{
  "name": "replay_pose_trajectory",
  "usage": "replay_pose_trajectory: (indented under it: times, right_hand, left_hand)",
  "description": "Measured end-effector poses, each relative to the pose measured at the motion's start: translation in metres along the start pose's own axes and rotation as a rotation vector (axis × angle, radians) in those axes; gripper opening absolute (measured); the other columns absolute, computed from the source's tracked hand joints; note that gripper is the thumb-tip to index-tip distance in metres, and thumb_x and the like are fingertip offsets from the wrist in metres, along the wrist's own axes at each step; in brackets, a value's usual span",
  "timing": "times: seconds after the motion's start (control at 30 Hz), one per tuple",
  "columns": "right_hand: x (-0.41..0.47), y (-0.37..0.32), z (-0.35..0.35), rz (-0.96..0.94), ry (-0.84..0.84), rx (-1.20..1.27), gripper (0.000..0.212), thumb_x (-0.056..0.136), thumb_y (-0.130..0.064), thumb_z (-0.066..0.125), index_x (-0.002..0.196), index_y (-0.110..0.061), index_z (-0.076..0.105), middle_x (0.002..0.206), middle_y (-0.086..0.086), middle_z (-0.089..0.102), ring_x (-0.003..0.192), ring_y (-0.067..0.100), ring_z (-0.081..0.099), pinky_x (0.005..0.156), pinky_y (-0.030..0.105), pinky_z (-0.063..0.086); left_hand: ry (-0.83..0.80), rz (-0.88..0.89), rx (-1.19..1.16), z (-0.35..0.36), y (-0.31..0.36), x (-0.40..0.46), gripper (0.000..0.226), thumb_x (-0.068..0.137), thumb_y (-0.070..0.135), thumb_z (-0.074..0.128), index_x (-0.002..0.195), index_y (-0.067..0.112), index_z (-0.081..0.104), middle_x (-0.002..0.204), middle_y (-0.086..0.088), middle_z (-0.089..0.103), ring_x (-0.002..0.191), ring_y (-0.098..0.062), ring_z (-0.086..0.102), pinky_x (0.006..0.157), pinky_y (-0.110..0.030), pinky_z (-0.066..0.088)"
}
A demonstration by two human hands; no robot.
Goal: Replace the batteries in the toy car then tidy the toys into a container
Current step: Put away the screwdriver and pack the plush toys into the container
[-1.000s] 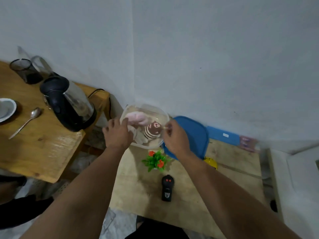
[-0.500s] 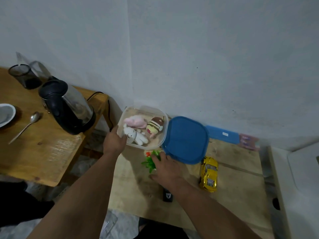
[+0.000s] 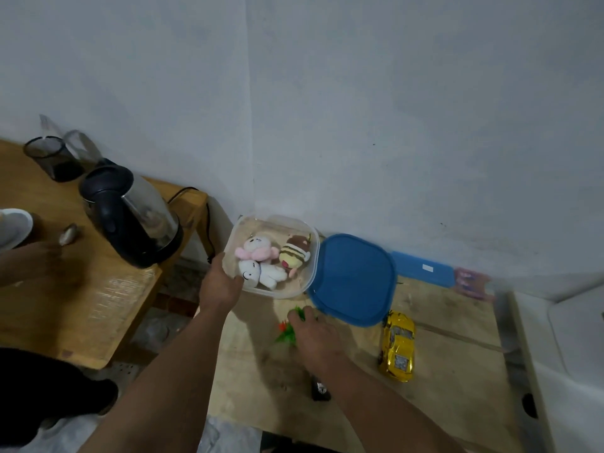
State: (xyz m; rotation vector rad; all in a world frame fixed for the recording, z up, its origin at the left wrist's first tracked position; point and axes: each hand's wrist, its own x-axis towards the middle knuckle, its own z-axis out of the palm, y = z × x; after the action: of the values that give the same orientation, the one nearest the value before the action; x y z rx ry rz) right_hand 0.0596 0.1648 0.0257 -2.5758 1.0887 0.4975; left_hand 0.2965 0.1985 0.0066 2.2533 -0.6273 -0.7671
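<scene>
a clear plastic container [image 3: 311, 266] sits just above the middle of the frame, near the wall corner, on a pale wooden board [image 3: 451, 361]. the left hand [image 3: 219, 285] grips its lower-left corner, thumb hooked over the rim and the other fingers hidden beneath, so i cannot tell how they lie. inside the container lie three plush toys: a pink and white plush [image 3: 256, 249] at the upper left, a white plush [image 3: 261, 273] below it and touching it, and a brown and yellow striped plush [image 3: 294, 255] on the right side.

a blue lid [image 3: 353, 279] lies flat just right of the container, its left edge touching or overlapping the container's rim. the yellow toy car [image 3: 398, 345] stands on the board below the lid's lower-right corner, right of centre, apart from both hands.

the right hand [image 3: 315, 331] is at the lower middle, its fingers curled round a small green plastic plant with red flowers [image 3: 287, 331], which is blurred. just below the wrist a black remote control [image 3: 319, 390] pokes out, mostly hidden by the forearm.

at the left of the frame a wooden table [image 3: 98, 289] carries a black and steel kettle [image 3: 130, 217], a dark mesh cup [image 3: 54, 157] at the upper left, a spoon [image 3: 68, 234] and a white dish [image 3: 14, 226] at the edge.
</scene>
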Motion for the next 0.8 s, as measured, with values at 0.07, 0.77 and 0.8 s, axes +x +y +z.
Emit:
replay_pose_trajectory:
  times: [0.07,0.77,0.8]
  right_hand:
    - [0.000,-0.003,0.003,-0.012,-0.004,0.009,0.049,0.089,-0.016,0.062,0.131,-0.022,0.037,0.131,0.012,0.045,0.107,0.032,0.053,0.081,0.044,0.048]
    - [0.105,0.027,-0.155,0.117,-0.160,0.402,0.045,0.071,-0.030,0.081,0.106,-0.012,0.059,0.103,0.011,0.067,0.088,0.027,0.070,0.070,0.045,0.064]
    - [0.113,0.024,-0.150,0.112,-0.208,0.382,0.047,0.071,-0.031,0.081,0.108,-0.010,0.061,0.105,0.013,0.068,0.087,0.027,0.071,0.072,0.044,0.064]
  left_hand:
    - [-0.005,0.009,-0.001,-0.001,-0.001,-0.003,0.071,0.088,0.026,0.066,0.153,0.022,0.039,0.128,-0.018,0.068,0.101,-0.045,0.070,0.088,-0.054,0.060]
    - [0.001,-0.023,-0.040,0.003,-0.024,0.007,0.080,0.071,0.045,0.058,0.149,0.034,0.041,0.114,-0.010,0.075,0.093,-0.039,0.074,0.087,-0.051,0.061]
    - [0.006,-0.023,-0.044,0.004,-0.026,0.009,0.081,0.069,0.047,0.057,0.148,0.035,0.041,0.112,-0.010,0.076,0.092,-0.039,0.075,0.087,-0.051,0.062]
